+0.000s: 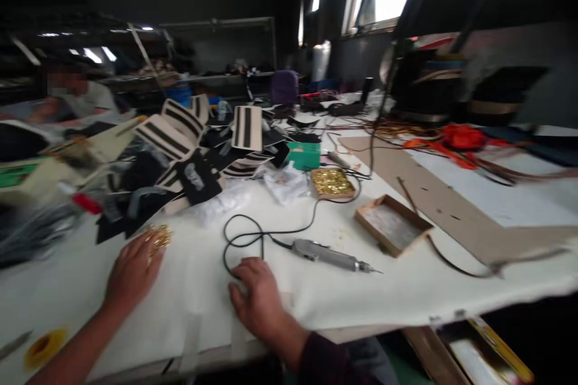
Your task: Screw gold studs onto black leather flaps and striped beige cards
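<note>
My left hand (133,271) rests at the left of the white table, its fingers against a small heap of gold metal pieces (160,237); blur hides whether it grips any. Near the table's front edge, my right hand (257,295) has its fingers curled with thumb and forefinger apart, beside a loop of black cable (246,233). Nothing shows between its fingers. The cable runs to a grey electric screwdriver (332,255) lying to the right, its tip pointing right. Behind it stands a small box of gold pieces (333,183), and an open cardboard box (392,225) with whitish contents is further right.
Black and striped pieces (247,127) are piled at the back left, near plastic bags (285,183) and a green box (303,155). A yellow tape roll (44,349) lies front left. Brown cardboard (451,204) and orange material (463,137) are at right. A person (90,96) is at far left.
</note>
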